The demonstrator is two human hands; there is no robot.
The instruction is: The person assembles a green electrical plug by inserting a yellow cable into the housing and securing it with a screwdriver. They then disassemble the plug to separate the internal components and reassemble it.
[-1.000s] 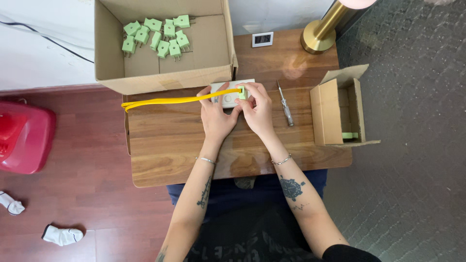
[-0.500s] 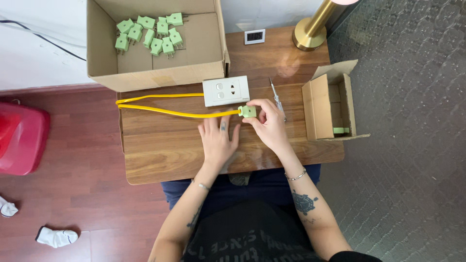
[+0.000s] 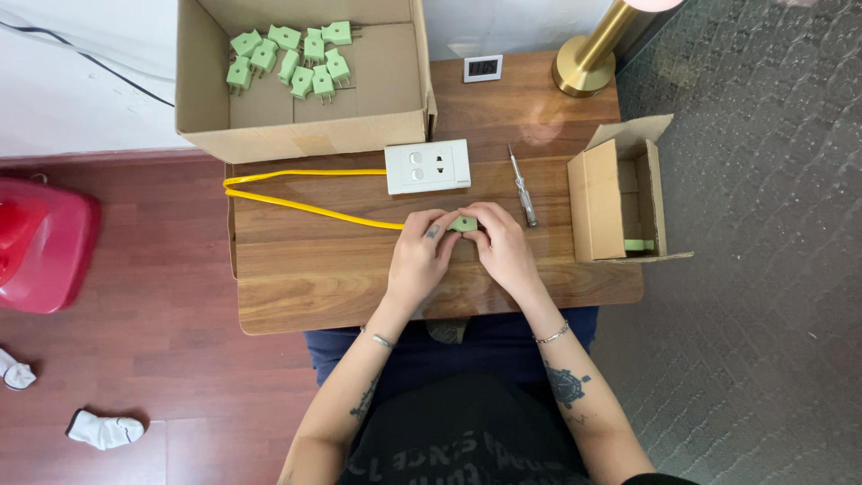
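Head view: both hands, left (image 3: 420,256) and right (image 3: 501,247), pinch green plug (image 3: 464,223) on yellow cable (image 3: 305,208); a tug could slip it loose.

Ten green plugs (image 3: 289,56) (boxed), two cardboard boxes (image 3: 305,135), one screwdriver (image 3: 521,187), one socket (image 3: 427,166).

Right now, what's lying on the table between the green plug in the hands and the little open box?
In the head view, a small screwdriver lies on the wooden table between the green plug and the small cardboard box.
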